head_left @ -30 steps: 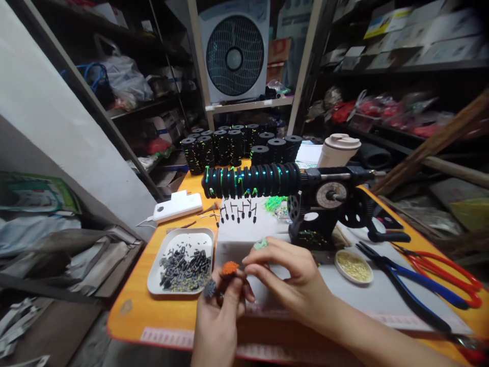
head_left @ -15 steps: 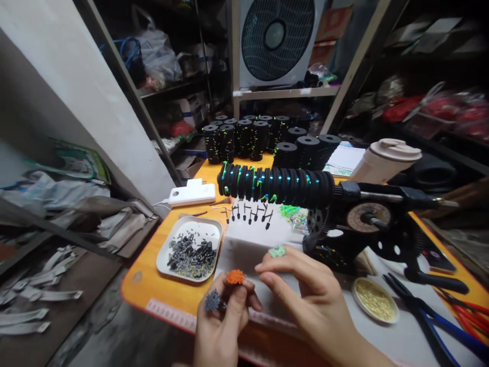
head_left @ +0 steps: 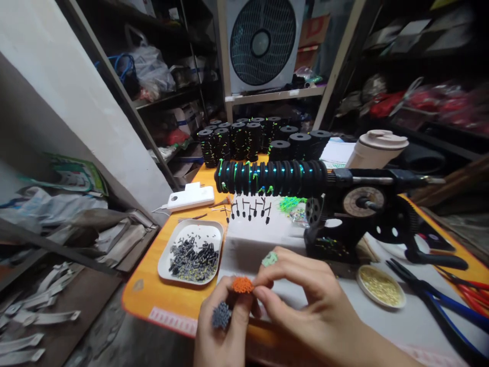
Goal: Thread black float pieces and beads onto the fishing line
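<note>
My left hand (head_left: 225, 326) is closed around a small orange bundle (head_left: 243, 285), held between thumb and fingers, and a grey-blue bundle (head_left: 221, 315) sticks out between its fingers. The thumb and index fingertip of my right hand (head_left: 301, 295) meet at the right edge of the orange bundle; whether they pinch a piece of it is too small to tell. A pale green clump (head_left: 269, 259) sits on a finger of my right hand. Beyond the hands, a black ribbed roll (head_left: 271, 178) with blue and green threads is mounted on a black machine (head_left: 362, 204).
A white tray (head_left: 164, 255) of small dark parts stands left, a round dish (head_left: 401, 300) of gold bits right, beside blue-handled pliers (head_left: 424, 300). Black T-shaped pieces (head_left: 250, 208) lie under the roll. Black spools (head_left: 244, 137), a cup (head_left: 378, 148) and a power bank (head_left: 191, 197) stand farther back.
My right hand has moved left and down, its fingertips now at the orange bundle. The left hand has turned slightly. The whole view has shifted a little.
</note>
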A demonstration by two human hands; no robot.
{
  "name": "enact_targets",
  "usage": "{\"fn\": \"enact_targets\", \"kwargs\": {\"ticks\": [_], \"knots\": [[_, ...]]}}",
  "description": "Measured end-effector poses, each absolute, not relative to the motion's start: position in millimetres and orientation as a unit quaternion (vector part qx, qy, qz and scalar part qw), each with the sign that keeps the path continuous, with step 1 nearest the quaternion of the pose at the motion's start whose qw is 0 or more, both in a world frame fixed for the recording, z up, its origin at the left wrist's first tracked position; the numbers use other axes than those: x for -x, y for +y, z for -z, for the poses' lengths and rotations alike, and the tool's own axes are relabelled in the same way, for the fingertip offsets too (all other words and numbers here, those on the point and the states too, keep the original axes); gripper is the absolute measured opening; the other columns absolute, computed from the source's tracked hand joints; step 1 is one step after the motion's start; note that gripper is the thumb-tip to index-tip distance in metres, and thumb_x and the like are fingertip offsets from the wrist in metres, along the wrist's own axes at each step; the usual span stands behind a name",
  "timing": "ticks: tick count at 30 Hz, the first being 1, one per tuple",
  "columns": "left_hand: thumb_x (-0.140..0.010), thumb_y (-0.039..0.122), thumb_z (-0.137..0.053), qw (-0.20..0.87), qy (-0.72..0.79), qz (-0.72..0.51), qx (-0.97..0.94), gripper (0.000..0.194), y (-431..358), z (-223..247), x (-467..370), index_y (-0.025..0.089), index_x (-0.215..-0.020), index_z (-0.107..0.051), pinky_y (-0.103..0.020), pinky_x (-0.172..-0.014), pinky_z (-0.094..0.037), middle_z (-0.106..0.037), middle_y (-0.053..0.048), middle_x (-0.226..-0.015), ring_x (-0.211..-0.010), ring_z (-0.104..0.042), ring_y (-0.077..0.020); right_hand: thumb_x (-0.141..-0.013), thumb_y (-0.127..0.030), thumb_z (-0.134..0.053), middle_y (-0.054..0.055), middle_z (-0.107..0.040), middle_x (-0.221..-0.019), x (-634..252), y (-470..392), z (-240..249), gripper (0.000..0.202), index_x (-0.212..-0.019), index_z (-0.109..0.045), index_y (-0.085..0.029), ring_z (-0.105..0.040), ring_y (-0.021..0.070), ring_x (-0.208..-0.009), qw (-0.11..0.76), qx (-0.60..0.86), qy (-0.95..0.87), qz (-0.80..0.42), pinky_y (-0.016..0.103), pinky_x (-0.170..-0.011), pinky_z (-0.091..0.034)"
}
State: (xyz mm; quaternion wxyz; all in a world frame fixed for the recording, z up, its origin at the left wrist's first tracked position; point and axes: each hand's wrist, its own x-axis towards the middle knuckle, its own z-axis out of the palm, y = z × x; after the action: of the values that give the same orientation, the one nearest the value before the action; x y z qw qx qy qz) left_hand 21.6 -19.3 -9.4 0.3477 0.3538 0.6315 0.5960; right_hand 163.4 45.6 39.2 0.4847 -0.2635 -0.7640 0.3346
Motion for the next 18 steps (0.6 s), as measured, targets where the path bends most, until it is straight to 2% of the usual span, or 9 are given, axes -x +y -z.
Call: {"fn": "enact_targets", "kwargs": {"ticks": [5, 8, 11, 15, 18], "knots": [[-0.056, 0.06, -0.088, 0.372, 0.621, -0.651, -0.23, 0.048, -15.9, 18.1, -29.5, 0.021, -0.08, -0.076, -0.028, -0.067, -0.058, -0.078, -0.006, -0.078, -0.075, -0.072, -0.024, -0.087, -0.009, -0.065, 0.001, -0.061, -0.067, -158.0, 44.5, -34.0, 0.011, -0.078, -0.068, -0.015, -0.056, 0.012, -0.062, 0.507, 0.256, -0.768, -0.295, 0.022, -0.057, -0.042], [-0.057, 0.061, -0.088, 0.422, 0.566, -0.679, -0.199, 0.047, -12.5, 15.2, -31.3, 0.02, -0.077, -0.076, -0.023, -0.058, -0.054, -0.073, -0.001, -0.067, -0.062, -0.065, -0.0169, -0.089, -0.012, -0.064, 0.002, -0.061, -0.066, -155.4, 45.4, -31.1, 0.011, -0.08, -0.068, -0.015, -0.056, 0.0138, -0.064, 0.509, 0.24, -0.783, -0.264, 0.024, -0.058, -0.042], [-0.056, 0.056, -0.09, 0.443, 0.526, -0.699, -0.196, 0.042, -10.1, 6.5, -26.1, 0.02, -0.069, -0.073, -0.019, -0.052, -0.048, -0.065, 0.003, -0.059, -0.054, -0.056, -0.0108, -0.097, -0.018, -0.06, 0.003, -0.061, -0.067, -156.2, 49.3, -31.9, 0.016, -0.086, -0.071, -0.014, -0.054, 0.0151, -0.064, 0.489, 0.227, -0.814, -0.214, 0.025, -0.057, -0.041], [-0.062, 0.047, -0.091, 0.459, 0.479, -0.713, -0.227, 0.034, -9.9, -3.4, -15.7, 0.02, -0.069, -0.072, -0.017, -0.056, -0.044, -0.056, 0.005, -0.053, -0.053, -0.052, -0.0079, -0.103, -0.019, -0.052, 0.006, -0.064, -0.073, -165.6, 58.2, -37.9, 0.023, -0.095, -0.073, -0.015, -0.053, 0.0171, -0.065, 0.415, 0.202, -0.882, -0.093, 0.029, -0.058, -0.038], [-0.067, 0.043, -0.09, 0.493, 0.46, -0.701, -0.231, 0.031, -11.1, -5.2, -12.7, 0.019, -0.072, -0.073, -0.016, -0.056, -0.04, -0.056, 0.005, -0.056, -0.052, -0.05, -0.0063, -0.102, -0.014, -0.049, 0.007, -0.065, -0.075, -172.5, 63.0, -40.8, 0.023, -0.097, -0.072, -0.014, -0.053, 0.0164, -0.063, 0.394, 0.194, -0.894, -0.083, 0.028, -0.056, -0.04]]}}
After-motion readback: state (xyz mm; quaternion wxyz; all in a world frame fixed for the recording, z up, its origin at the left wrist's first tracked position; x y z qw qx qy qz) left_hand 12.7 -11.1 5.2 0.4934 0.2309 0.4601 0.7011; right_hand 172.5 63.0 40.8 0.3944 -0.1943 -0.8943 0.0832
